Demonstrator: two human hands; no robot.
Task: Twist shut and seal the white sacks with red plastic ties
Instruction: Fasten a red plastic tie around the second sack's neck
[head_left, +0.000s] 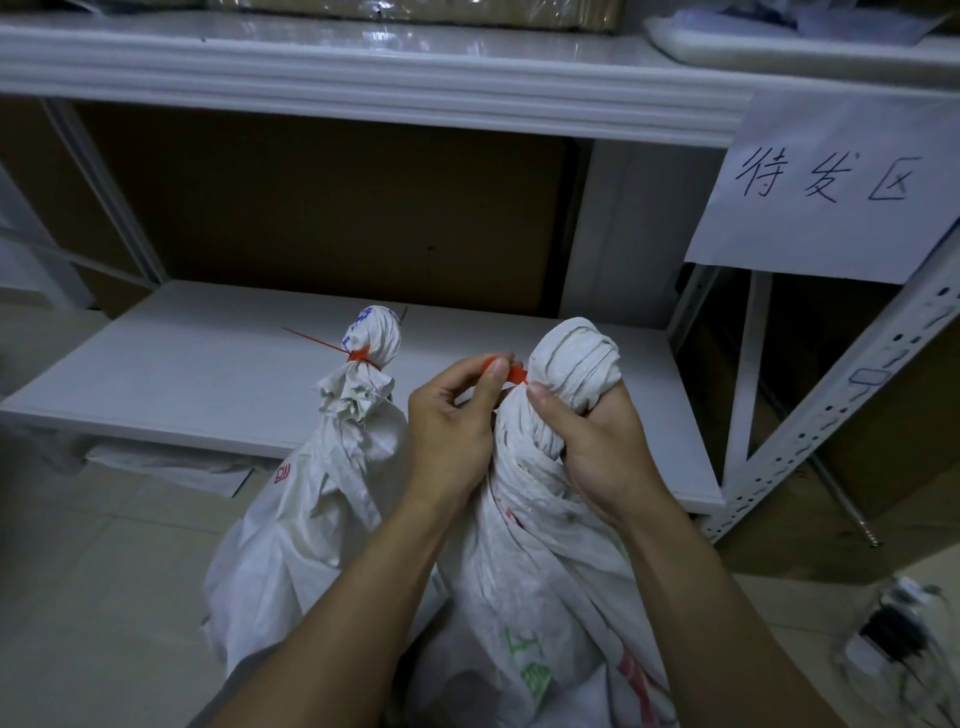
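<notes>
Two white woven sacks stand on the floor before a low shelf. The left sack has its neck twisted shut, and a red tie is cinched around it with its tail pointing left. The right sack has a twisted neck with a bulging top knot. My right hand clamps that neck just under the knot. My left hand pinches a second red tie beside the neck, between thumb and fingers; most of that tie is hidden.
A white shelf board lies just behind the sacks, under an upper shelf. A perforated metal upright stands at the right with a handwritten paper sign. Cardboard boxes line the back. A dark bundle lies on the floor at right.
</notes>
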